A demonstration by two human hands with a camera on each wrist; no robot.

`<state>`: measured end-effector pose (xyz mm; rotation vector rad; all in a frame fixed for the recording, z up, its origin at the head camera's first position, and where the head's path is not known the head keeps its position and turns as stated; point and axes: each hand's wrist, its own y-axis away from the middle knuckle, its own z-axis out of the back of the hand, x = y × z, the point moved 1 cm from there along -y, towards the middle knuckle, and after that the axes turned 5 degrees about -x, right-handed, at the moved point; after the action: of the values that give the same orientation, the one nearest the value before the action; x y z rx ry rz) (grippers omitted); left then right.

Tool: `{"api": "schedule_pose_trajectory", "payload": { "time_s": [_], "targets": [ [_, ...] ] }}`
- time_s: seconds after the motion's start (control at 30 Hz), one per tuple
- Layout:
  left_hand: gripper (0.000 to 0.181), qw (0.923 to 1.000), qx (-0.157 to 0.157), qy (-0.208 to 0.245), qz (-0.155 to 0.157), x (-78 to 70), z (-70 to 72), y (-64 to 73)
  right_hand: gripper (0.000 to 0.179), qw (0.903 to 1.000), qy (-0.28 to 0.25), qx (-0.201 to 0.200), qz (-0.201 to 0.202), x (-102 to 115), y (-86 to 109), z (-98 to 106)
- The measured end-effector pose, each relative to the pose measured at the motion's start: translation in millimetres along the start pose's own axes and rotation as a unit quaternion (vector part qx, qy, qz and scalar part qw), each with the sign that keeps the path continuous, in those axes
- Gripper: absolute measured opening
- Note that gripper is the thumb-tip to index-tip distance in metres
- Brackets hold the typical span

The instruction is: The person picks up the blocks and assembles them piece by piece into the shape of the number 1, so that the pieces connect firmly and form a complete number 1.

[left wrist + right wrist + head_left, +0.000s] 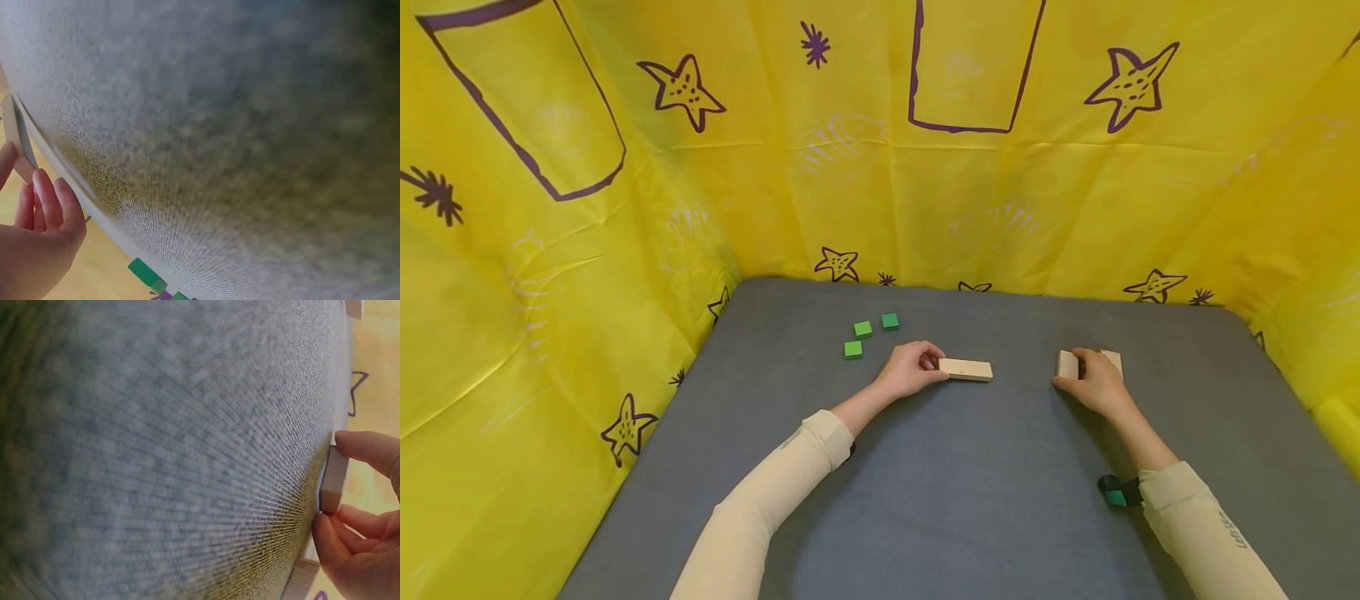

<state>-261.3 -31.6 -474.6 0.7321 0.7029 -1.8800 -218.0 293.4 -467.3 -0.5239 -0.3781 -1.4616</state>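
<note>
My left hand [913, 368] pinches the left end of a pale wooden block [966, 369] that lies flat and lengthwise on the grey surface. In the left wrist view, the thumb and fingers of that hand [47, 240] close on the block's end [17, 134]. Farther right, my right hand [1097, 382] holds a second wooden block [1067, 364] between thumb and fingertips, seen also as a block [334, 478] in the right wrist view. Just to its right lies a third wooden block [1112, 360], partly hidden behind the hand.
Left of my left hand sit three small green blocks: a darker one [890, 322] and two lighter ones [862, 329], [853, 350]. The grey table [925, 500] meets yellow cloth walls [760, 192] with purple drawings at the back and sides.
</note>
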Motion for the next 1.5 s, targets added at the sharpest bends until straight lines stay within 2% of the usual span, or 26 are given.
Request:
{"api": "schedule_pose_trajectory", "payload": {
  "time_s": [0.43,0.73,1.13,1.5],
  "targets": [
    [0.03,0.9999,-0.006,0.014,0.004,-1.4,7.8,22.9,0.068,1.0,-0.001,0.0,0.005,-2,0.3,0],
    [0.03,0.9992,-0.008,0.039,-0.003,-6.3,16.2,46.3,0.068,1.0,-0.001,0.003,0.009,-3,-0.1,0],
    [0.029,0.9983,0.009,0.058,-0.003,-13.5,19.4,76.7,0.068,1.0,-0.001,0.002,0.008,-2,0.0,2],
    [0.029,0.9973,0.035,0.065,-0.008,-17.0,14.5,100.3,0.068,0.9999,0.0,0.005,0.012,-3,-2.4,2]
  ]
}}
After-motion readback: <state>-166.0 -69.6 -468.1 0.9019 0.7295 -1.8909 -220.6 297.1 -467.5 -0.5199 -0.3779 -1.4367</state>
